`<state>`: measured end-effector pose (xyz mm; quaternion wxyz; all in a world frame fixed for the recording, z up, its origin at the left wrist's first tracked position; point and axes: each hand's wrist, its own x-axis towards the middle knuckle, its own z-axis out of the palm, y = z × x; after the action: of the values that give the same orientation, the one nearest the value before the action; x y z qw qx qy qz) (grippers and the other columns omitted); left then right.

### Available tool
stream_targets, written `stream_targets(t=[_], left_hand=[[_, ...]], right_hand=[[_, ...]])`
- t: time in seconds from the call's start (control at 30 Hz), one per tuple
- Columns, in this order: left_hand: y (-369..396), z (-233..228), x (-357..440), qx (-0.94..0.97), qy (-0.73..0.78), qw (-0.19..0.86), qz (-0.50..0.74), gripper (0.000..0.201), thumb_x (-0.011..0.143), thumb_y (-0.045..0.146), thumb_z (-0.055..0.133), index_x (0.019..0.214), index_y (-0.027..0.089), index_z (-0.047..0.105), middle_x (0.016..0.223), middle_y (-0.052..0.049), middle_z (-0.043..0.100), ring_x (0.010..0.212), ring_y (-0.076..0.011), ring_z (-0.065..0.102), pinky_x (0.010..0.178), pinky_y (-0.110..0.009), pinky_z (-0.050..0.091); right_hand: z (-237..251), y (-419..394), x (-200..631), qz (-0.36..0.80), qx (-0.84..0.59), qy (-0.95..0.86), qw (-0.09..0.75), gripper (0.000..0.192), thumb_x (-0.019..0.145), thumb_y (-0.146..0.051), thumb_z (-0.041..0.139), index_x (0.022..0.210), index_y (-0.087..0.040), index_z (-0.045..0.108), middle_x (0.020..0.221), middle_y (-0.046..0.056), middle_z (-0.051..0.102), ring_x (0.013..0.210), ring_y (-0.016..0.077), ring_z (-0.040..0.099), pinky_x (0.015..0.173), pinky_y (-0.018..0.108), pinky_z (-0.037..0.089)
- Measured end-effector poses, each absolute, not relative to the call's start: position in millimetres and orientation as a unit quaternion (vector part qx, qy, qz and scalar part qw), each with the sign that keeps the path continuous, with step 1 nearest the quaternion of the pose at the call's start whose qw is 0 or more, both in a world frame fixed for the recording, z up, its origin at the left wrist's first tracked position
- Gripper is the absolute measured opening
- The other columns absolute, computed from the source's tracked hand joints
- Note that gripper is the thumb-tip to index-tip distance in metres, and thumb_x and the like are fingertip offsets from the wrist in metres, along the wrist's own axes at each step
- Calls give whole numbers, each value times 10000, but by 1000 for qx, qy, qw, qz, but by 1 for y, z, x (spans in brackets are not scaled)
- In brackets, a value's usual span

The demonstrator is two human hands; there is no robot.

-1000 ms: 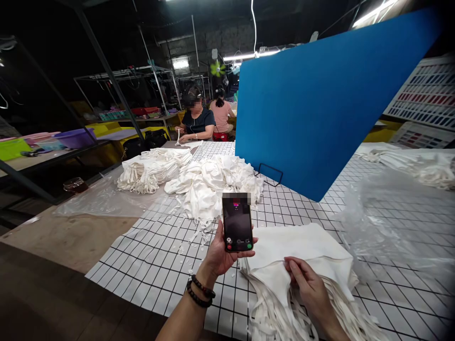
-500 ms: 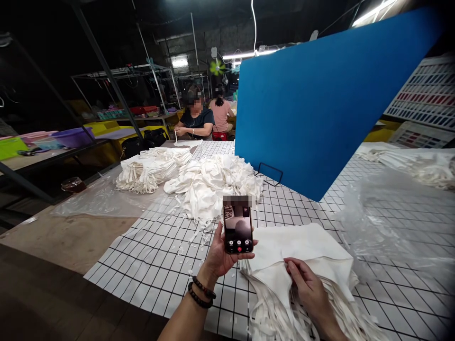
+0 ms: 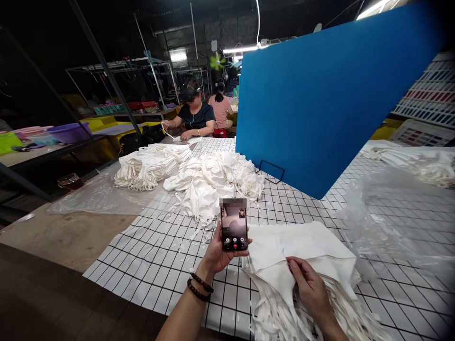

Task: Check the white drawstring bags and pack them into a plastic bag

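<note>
A person's left hand (image 3: 217,251) holds a phone (image 3: 233,224) upright above the near edge of a table covered in a white cloth with a black grid (image 3: 159,265). The phone rests in the palm, screen facing the camera, with the thumb along its left edge and the fingertips curled round its right edge. A beaded bracelet (image 3: 199,287) circles that wrist. Just right of the phone, the right hand (image 3: 310,288) lies on a stack of white fabric pieces (image 3: 305,251) at the near edge, fingers pressed together, fingertips on the top piece. A loose pile of white fabric (image 3: 213,182) sits toward the table's middle. A blue board (image 3: 320,104) stands upright behind. A seated person (image 3: 195,116) works at the far edge.
</note>
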<state>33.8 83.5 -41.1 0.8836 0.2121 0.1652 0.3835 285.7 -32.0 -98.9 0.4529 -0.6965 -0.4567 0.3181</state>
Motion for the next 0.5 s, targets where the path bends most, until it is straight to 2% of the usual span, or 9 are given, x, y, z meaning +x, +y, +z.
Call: stream_targets(t=[0.5], left_hand=[[84, -60, 23, 182, 134, 893, 390, 691, 916, 614, 286, 1325, 89, 475, 1356, -215, 480, 1101, -364, 567, 752, -452, 549]], right_hand=[[-104, -33, 285, 302, -703, -456, 455, 355, 856, -525, 517, 1039, -234, 606, 1074, 35, 654, 1027, 213, 574, 893, 290, 427]])
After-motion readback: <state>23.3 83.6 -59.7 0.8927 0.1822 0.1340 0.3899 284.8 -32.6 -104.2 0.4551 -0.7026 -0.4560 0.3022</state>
